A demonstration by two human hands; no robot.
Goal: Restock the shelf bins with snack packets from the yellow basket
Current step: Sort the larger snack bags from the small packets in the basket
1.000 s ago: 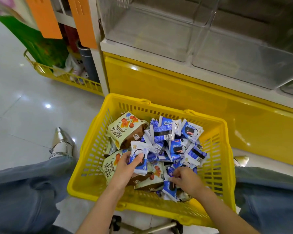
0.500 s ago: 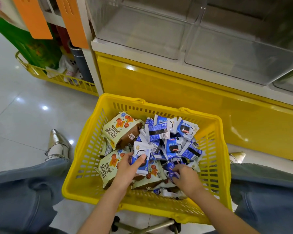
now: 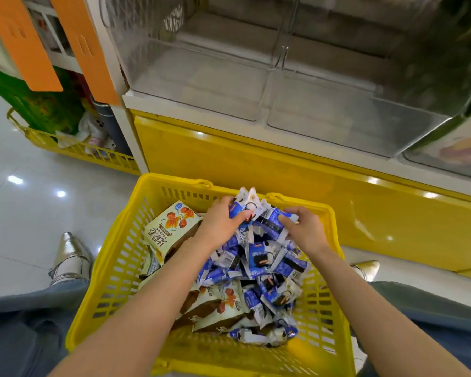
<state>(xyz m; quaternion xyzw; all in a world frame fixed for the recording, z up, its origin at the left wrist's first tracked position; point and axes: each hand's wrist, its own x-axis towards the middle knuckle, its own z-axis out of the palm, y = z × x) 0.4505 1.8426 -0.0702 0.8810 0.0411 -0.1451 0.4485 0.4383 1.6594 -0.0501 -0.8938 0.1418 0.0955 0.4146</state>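
Head view: left hand, right hand curled round blue packets.

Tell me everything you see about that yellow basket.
The yellow basket looks like moulded plastic: rectangular, slotted walls, solid rim, two handle mounts on the far edge. It sits upright between the person's legs, before the yellow shelf base. It holds a heap of blue-and-white packets and larger cream packets. The left hand and right hand grip some near its far wall.
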